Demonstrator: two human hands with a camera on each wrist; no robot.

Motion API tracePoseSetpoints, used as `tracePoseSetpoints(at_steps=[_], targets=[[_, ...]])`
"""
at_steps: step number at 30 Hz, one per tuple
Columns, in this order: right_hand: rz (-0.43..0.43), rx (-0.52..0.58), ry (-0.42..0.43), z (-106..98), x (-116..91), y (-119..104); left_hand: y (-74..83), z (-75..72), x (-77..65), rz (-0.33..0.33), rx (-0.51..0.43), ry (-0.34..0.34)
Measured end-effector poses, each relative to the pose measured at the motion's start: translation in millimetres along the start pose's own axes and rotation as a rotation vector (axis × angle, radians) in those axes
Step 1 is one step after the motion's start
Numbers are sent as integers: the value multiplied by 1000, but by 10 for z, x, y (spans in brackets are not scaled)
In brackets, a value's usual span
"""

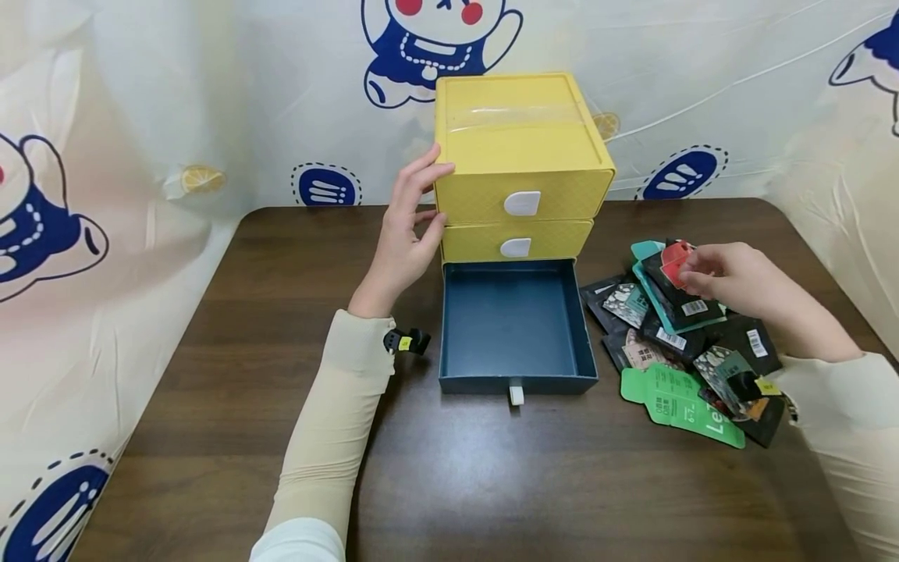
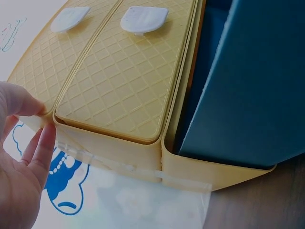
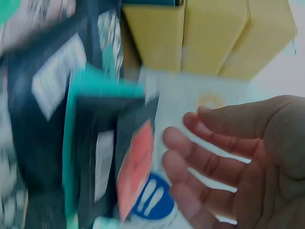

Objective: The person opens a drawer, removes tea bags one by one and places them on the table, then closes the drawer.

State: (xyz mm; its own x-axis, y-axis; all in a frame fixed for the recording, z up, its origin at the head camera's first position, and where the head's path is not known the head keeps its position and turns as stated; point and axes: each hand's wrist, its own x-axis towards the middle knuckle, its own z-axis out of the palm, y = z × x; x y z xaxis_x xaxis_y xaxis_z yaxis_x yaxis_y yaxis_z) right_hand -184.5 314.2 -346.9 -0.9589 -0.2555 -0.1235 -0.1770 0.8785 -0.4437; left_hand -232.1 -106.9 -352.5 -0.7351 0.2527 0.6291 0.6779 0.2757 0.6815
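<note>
A yellow drawer box (image 1: 523, 129) stands at the back of the table with its lowest drawer, a dark blue one (image 1: 516, 324), pulled out and bare inside. My left hand (image 1: 407, 222) touches the box's left side near the front corner, fingers fairly straight. The left wrist view has its fingertips (image 2: 44, 138) at the yellow edge. At the right lies a pile of black packets (image 1: 667, 336). Over its far end, my right hand (image 1: 733, 281) is beside a black packet with a red label (image 3: 136, 167); the right wrist view, blurred, has a gap between fingers and packet.
A green card (image 1: 681, 402) lies at the near edge of the pile. Two yellow drawers with white tabs (image 1: 523, 204) sit pushed in above the blue one. A patterned white sheet (image 1: 295, 94) hangs behind the brown table (image 1: 281, 273).
</note>
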Motion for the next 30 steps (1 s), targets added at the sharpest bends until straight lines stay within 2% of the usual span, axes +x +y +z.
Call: tracePoseSetpoints(at_steps=[5, 8, 14, 18, 21, 25, 27, 30], targets=[[-215, -67, 174, 182, -83, -443, -2, -2, -10, -5, 0, 2], [-351, -86, 220, 290, -144, -727, -1, -4, -7, -9, 0, 0], [-674, -52, 175, 496, -230, -1160, -2, -2, 6, -10, -1, -3], [-879, -39, 116, 666, -259, -1358, -9, 7, 6, 0, -2, 0], [-945, -71, 19, 798, -301, -1485, -13, 7, -2, 10, -1, 1], [-961, -228, -103, 991, -359, -1613, -9, 3, -8, 4, -3, 3], [-971, -344, -118, 1091, -383, -1657, -7, -1, -7, -1, 0, 2], [-996, -519, -64, 1231, -409, -1683, -1, -1, 6, -3, 4, -3]])
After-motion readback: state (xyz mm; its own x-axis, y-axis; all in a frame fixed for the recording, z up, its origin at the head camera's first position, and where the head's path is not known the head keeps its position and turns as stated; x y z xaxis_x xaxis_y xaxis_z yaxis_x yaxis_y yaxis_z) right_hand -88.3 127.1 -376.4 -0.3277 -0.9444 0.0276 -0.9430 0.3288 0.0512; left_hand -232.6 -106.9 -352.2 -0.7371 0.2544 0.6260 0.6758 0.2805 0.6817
